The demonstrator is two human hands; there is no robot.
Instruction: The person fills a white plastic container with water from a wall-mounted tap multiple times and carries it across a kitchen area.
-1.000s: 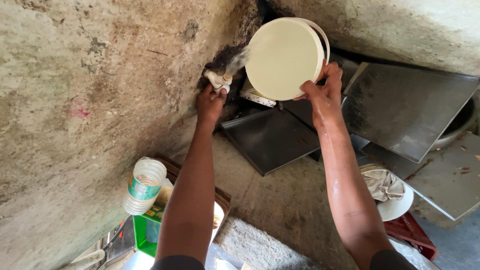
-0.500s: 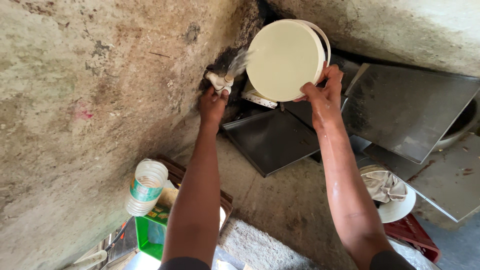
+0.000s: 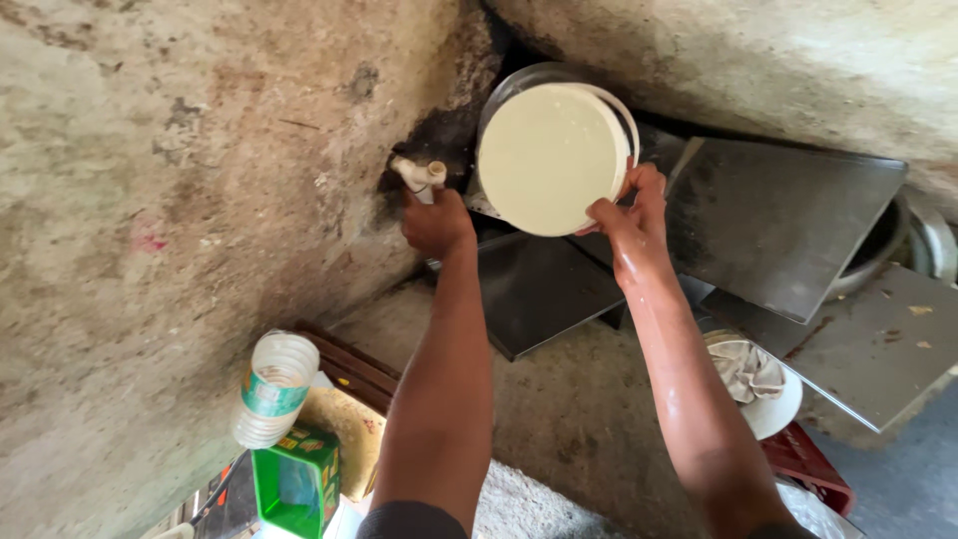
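My right hand grips the lower right rim of a round cream-coloured plate, held up on edge near the wall corner. A dark round metal dish shows just behind the plate. My left hand is closed around a small white tap that sticks out of a blackened patch of the rough concrete wall, just left of the plate. Both forearms are wet and stretch up from the bottom of the view.
Flat steel trays lean against the wall and lie below the plate. A white bowl with a crumpled cloth sits on a red crate. At lower left stand a clear plastic bottle and a green box.
The plate and both hands hold almost the same place. My left hand stays on the tap; the view has shifted slightly.
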